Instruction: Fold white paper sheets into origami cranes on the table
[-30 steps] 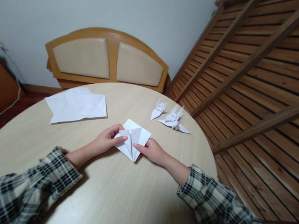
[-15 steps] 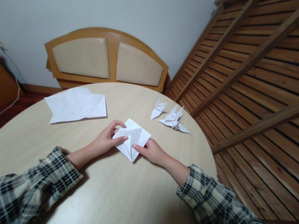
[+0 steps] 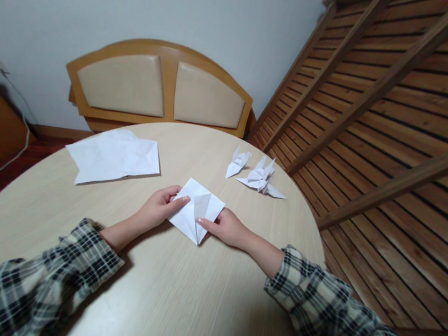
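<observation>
Holding a folded white paper square point(image 3: 189, 215) over a round pale-wood counter point(image 3: 172, 300), pinched at opposite sides, within a closed left grip point(image 3: 159, 207) and closed right grip point(image 3: 232, 229), near pointed white folded-paper figures point(image 3: 261, 179).

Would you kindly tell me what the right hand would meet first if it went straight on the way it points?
Past the folded paper it grips, the right hand would probably meet the left hand first, though depth is unclear.
</observation>
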A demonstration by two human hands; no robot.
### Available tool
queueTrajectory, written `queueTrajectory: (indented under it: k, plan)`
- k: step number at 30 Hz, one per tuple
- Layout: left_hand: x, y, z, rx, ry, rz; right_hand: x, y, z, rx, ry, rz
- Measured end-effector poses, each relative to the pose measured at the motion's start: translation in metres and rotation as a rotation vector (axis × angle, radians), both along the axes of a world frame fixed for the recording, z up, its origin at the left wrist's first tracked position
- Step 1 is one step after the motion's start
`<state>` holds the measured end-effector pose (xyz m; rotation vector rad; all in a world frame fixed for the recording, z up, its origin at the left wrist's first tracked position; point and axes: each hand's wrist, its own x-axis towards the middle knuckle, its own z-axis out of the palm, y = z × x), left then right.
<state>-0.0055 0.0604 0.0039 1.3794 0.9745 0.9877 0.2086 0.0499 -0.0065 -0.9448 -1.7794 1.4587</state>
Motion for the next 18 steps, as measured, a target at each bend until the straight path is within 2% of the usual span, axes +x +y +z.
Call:
queueTrajectory:
  k: [6, 12, 18]
  plan:
    - [0.0000, 0.0012, -0.0010, 0.000, -0.004, 0.015, -0.0003, -0.0004, 0.0022, -0.009, 0.014, -0.009]
    - [-0.0013, 0.0016, -0.0026, -0.029, -0.062, -0.022, -0.0011, -0.0001, 0.0027, -0.147, 0.065, -0.005]
    - [-0.0010, 0.0035, 0.0001, -0.034, -0.064, -0.050, -0.0015, 0.0026, 0.0009, -0.194, 0.084, -0.044]
